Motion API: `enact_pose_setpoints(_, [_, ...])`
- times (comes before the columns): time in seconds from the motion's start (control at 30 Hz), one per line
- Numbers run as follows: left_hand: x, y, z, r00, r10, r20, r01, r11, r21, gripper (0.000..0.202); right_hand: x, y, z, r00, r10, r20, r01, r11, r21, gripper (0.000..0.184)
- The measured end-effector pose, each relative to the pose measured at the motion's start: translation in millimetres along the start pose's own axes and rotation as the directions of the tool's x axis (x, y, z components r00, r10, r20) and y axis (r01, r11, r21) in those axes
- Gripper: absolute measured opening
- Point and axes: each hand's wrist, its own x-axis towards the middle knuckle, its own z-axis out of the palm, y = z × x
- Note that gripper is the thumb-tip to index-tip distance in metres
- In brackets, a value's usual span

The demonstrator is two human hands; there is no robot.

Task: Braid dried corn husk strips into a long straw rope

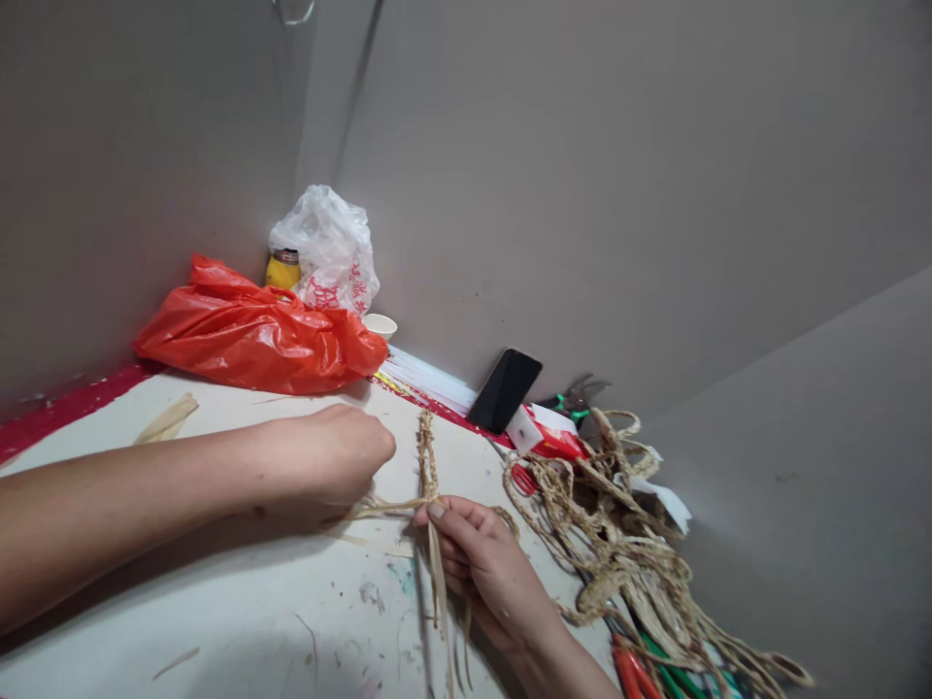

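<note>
A narrow braid of pale straw-like fibre (pixel 427 456) runs up the table from between my hands. Loose strands (pixel 439 582) hang down from its lower end, and others stretch sideways to the left. My right hand (pixel 473 553) pinches the braid's lower end between thumb and fingers. My left hand (pixel 349 451) is closed in a fist to the left, with the sideways strands leading under it; its fingertips are hidden, though the strands run into its grip.
A heap of braided cord (pixel 612 544) lies at the right, with red-handled pliers (pixel 632 668) at its lower edge. Behind stand a phone (pixel 505 390), a red bag (pixel 262 340), a white plastic bag (pixel 327 243), a yellow jar (pixel 282 270) and a paper cup (pixel 380 325).
</note>
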Motion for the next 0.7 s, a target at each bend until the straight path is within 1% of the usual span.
enact_pose_setpoints(0.03, [-2.5,3.2,-1.9,1.000,0.009,-0.011,-0.009,1.000,-0.019,0.014,-0.2,0.0,-0.1,1.000,0.002,0.000,-0.002,1.000,0.001,0.027])
enact_pose_setpoints(0.1, [-5.0,11.9,1.4,0.996,0.087,0.016,-0.086,0.996,-0.031,0.012,-0.6,0.0,-0.1,1.000,0.010,0.004,-0.010,1.000,0.010,0.027])
enact_pose_setpoints(0.17, [-3.6,21.1,12.9,0.976,0.199,0.083,-0.202,0.979,0.026,0.012,-0.8,0.2,0.0,1.000,0.017,0.006,-0.017,1.000,0.014,0.026])
enact_pose_setpoints(0.2, [-2.0,24.9,19.8,0.966,0.239,0.099,-0.245,0.968,0.057,0.012,-0.9,0.3,0.1,1.000,0.016,0.004,-0.016,1.000,0.011,0.026])
enact_pose_setpoints(0.23, [-0.1,27.7,26.2,0.956,0.272,0.113,-0.282,0.956,0.082,0.013,-0.9,0.4,0.1,1.000,0.012,0.001,-0.012,1.000,0.007,0.027])
enact_pose_setpoints(0.3, [2.5,30.0,34.6,0.945,0.302,0.124,-0.316,0.942,0.112,0.012,-0.9,0.5,0.2,1.000,0.006,-0.004,-0.006,1.000,-0.001,0.027])
enact_pose_setpoints(0.37, [2.8,27.5,35.0,0.942,0.308,0.130,-0.323,0.940,0.113,0.009,-0.9,0.4,0.2,1.000,-0.002,-0.007,0.001,1.000,-0.005,0.028])
enact_pose_setpoints(0.4, [2.4,24.6,32.4,0.950,0.287,0.122,-0.299,0.950,0.091,0.008,-0.8,0.4,0.2,1.000,-0.004,-0.008,0.004,1.000,-0.004,0.028])
enact_pose_setpoints(0.43, [1.8,20.7,28.7,0.962,0.253,0.103,-0.258,0.965,0.043,0.006,-0.7,0.4,0.2,1.000,-0.005,-0.009,0.005,1.000,-0.004,0.027])
enact_pose_setpoints(0.47, [1.7,16.1,24.3,0.976,0.208,0.070,-0.206,0.978,-0.043,0.005,-0.6,0.7,0.1,1.000,-0.007,-0.010,0.007,1.000,-0.002,0.027])
enact_pose_setpoints(0.5, [2.2,11.1,19.9,0.987,0.157,0.045,-0.147,0.975,-0.168,0.004,-0.3,1.1,-0.1,1.000,-0.010,-0.007,0.010,1.000,0.000,0.027])
enact_pose_setpoints(0.53, [3.6,6.1,16.2,0.993,0.111,0.039,-0.092,0.942,-0.324,0.004,0.2,1.8,-0.3,1.000,-0.017,-0.004,0.017,1.000,0.000,0.027])
enact_pose_setpoints(0.57, [6.0,1.7,13.8,0.995,0.087,0.054,-0.049,0.867,-0.496,0.004,0.7,2.6,-0.5,1.000,-0.026,-0.003,0.026,1.000,-0.002,0.027])
enact_pose_setpoints(0.6, [9.1,-1.6,13.0,0.992,0.090,0.091,-0.009,0.756,-0.655,0.005,1.4,3.5,-0.8,0.999,-0.037,-0.005,0.037,0.999,-0.006,0.027])
enact_pose_setpoints(0.63, [12.8,-3.5,14.1,0.987,0.103,0.126,0.034,0.625,-0.780,0.006,2.1,4.4,-1.0,0.999,-0.047,-0.008,0.047,0.999,-0.011,0.027])
enact_pose_setpoints(0.67, [16.7,-3.8,17.0,0.980,0.113,0.166,0.089,0.497,-0.863,0.008,2.8,5.4,-1.2,0.998,-0.055,-0.014,0.055,0.998,-0.014,0.028])
enact_pose_setpoints(0.7, [20.5,-2.6,21.2,0.973,0.113,0.201,0.143,0.390,-0.910,0.008,3.5,6.2,-1.3,0.998,-0.061,-0.018,0.061,0.998,-0.017,0.029])
